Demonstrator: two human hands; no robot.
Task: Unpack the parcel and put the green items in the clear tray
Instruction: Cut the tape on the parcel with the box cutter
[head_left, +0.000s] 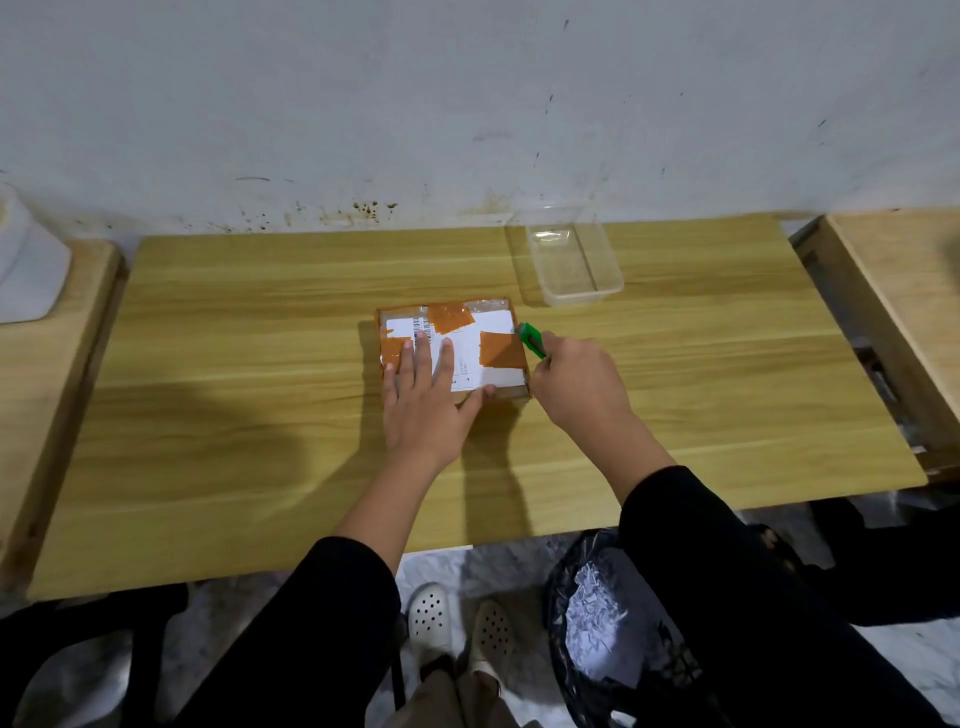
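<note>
— Parcel (451, 347)? Mid-worktop (208, 322), taped shut; pinned flat under open left hand (427, 397).

— Right hand (576, 387)? Closed around green cutter (534, 340) at parcel's right edge; clear tray (574, 262) behind.

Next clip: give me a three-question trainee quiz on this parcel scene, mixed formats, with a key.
1. True or false: the left hand lies flat on top of the parcel.
2. The right hand holds a green cutter at which side of the parcel? A) the side by the wall B) the person's right side C) the person's left side
3. Fill in: the clear tray on the table has ____ in it.

Key: 1 true; 2 B; 3 nothing
</note>
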